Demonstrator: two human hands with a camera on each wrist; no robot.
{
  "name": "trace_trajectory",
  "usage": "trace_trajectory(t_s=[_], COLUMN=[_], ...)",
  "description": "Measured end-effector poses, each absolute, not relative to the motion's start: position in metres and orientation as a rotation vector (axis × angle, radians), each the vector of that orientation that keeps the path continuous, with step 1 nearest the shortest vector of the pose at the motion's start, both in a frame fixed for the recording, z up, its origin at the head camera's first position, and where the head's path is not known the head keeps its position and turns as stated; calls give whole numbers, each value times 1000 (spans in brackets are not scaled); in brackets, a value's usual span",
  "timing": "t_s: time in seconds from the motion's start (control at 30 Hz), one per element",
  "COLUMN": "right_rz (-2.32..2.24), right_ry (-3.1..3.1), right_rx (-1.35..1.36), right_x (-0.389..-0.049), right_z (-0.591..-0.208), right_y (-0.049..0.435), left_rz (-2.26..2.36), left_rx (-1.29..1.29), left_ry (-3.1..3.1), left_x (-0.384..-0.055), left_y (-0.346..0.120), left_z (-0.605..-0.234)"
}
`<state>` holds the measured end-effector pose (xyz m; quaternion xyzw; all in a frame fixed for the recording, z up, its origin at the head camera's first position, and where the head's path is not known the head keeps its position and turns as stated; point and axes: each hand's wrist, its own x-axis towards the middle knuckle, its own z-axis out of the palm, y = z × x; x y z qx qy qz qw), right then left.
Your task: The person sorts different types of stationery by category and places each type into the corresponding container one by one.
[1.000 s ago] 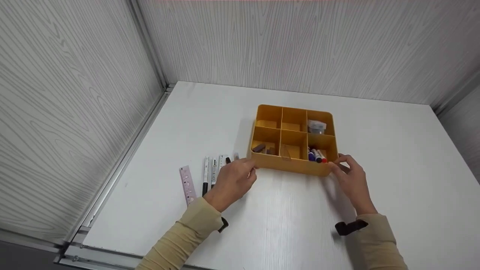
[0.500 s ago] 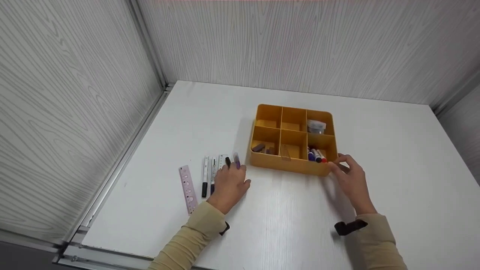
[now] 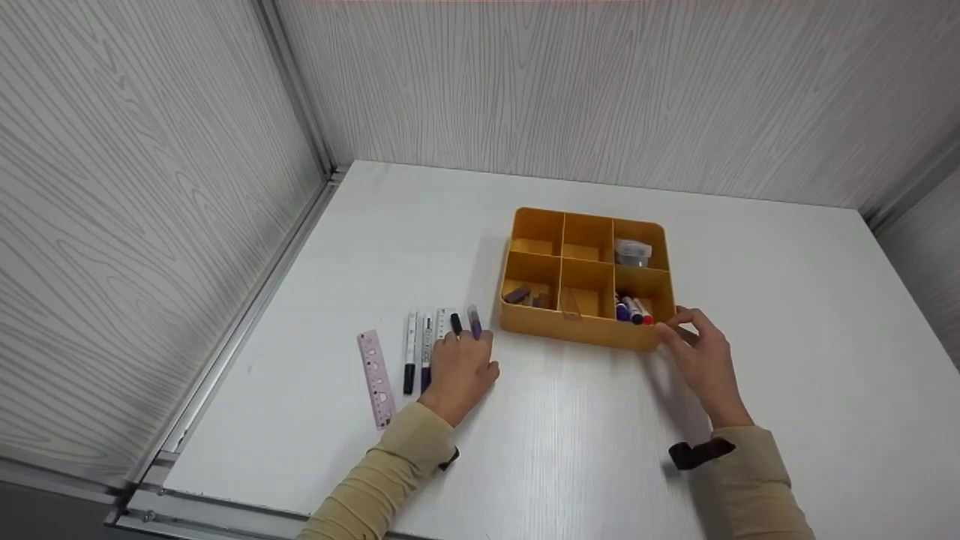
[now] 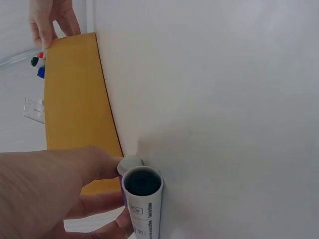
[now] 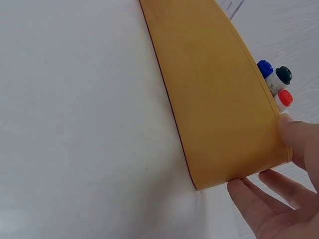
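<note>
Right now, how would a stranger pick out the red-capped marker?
Find the yellow six-compartment tray on the white table. Go to its near right compartment, by the corner that the right hand grips. In the bunch there, the red-capped marker lies furthest right; its neighbours show a blue cap and a dark cap.

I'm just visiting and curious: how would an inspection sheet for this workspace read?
Surface: white tabletop.
Job's things: yellow box with six compartments; capped markers front-right, clear container back-right; black-capped pen and purple pen at the left hand.
Clutter: pink ruler, left of the pens.
Left grip: left hand on those pens; whether it holds them is unclear.
Right grip: right hand pinches the yellow box's near-right corner.
Cables: nothing seen.
Surroundings: wood-patterned walls behind and at both sides.
</note>
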<state>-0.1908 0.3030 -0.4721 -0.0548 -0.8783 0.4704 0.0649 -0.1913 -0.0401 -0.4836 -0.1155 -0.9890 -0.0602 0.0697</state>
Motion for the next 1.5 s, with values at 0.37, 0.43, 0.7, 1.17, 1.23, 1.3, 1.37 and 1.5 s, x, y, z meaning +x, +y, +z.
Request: trace_trajectory(t_s=[0.37,0.43,0.7,1.17,1.23,1.3,1.37,1.5], right_rz=[1449,1453,1462,1453,1449,1446,1444,1457], right_ry=[-2656,-2657,-2644,-2632,-2638,-2640,-2641,-2637], right_rx=[-195,-199,-178,-157,-163,-164,-167,-165], right_x=[-192,-192,-192,-190,-190,-190,-190,-190], right_z=[-473,-473,-473,-472,-472,-472,-473,-472], right_y=[303,303,301,303,303,303,303,303], left_rz=[-210,-215,-353,-1006,-1070,-1124,-1184,-1314], left_rx=[-365,-364,-384,-265,-256,-234,-215,-162], left_ry=[-2982,-2986,-3038,-3026,-2991,-2971,-2955,-2920], left_x=[-196,-197,-197,-197,-199,-201,-203,-206], left_y=[-38,-38,-42,-60,-64,-68,-72,-79], left_z=[-486,-487,-483,-463,-462,-460,-458,-451])
